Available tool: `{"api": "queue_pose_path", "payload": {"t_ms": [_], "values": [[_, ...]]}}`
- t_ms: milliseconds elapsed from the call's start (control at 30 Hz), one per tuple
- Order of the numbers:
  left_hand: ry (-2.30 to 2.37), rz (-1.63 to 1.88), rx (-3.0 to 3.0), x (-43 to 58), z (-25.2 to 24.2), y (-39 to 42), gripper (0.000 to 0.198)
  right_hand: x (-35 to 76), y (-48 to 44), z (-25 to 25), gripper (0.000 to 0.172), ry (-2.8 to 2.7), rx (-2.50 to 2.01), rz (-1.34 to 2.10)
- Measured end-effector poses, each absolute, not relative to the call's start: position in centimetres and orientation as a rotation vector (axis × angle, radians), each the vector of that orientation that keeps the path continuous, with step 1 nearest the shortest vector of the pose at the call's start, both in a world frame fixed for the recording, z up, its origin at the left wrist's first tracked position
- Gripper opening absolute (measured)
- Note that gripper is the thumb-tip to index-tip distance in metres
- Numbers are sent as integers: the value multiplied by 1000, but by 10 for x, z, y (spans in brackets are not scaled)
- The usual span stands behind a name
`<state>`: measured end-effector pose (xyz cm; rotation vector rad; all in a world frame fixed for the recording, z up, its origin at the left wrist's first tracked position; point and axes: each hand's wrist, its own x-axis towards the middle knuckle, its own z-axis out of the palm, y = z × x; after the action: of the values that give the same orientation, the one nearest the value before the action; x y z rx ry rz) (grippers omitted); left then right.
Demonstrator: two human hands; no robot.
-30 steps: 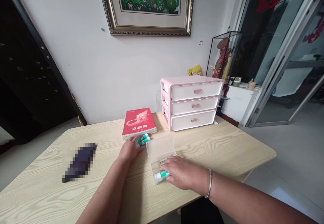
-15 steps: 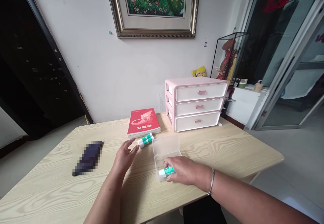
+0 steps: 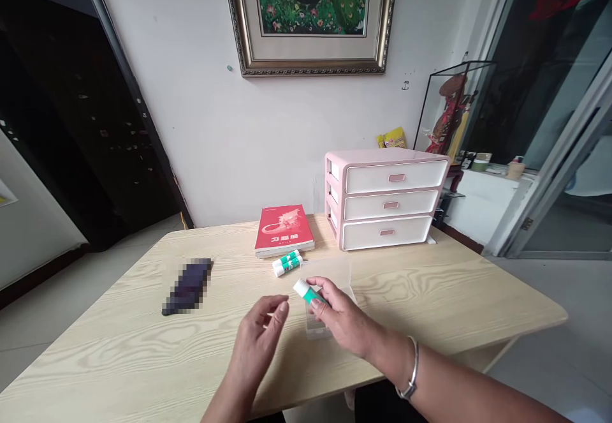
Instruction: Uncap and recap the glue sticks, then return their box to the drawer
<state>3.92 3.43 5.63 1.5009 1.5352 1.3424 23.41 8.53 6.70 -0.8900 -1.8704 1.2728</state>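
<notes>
One glue stick (image 3: 310,294) sits just below the middle of the frame, pinched between the thumb and fingers of our right hand (image 3: 344,319). Its long axis slants from the white cap at upper left down to lower right, into our grip, roughly crosswise to the paired sticks (image 3: 287,262) lying farther up the table (image 3: 430,295). From our left hand (image 3: 258,337) it lies up and to the right, near but apart; the right is the nearer, already touching. We keep the left loosely curled, thumb close to the bent fingers, nothing visible in it.

The stick is a smooth cylinder, white with a green band. Behind our right fingers, the case (image 3: 316,333) is thin, clear, boxy plastic, lid raised. We see pale, wavy wood grain beneath, and a thick, flat red book (image 3: 285,226) above the pair.
</notes>
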Motion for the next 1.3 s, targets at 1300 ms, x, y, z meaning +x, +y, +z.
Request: {"api": "queue_pose_path", "payload": {"t_ms": [1300], "values": [[2058,1023,1957,29,19,124,38,299,157,8,49,-1655,-1407,557]]}}
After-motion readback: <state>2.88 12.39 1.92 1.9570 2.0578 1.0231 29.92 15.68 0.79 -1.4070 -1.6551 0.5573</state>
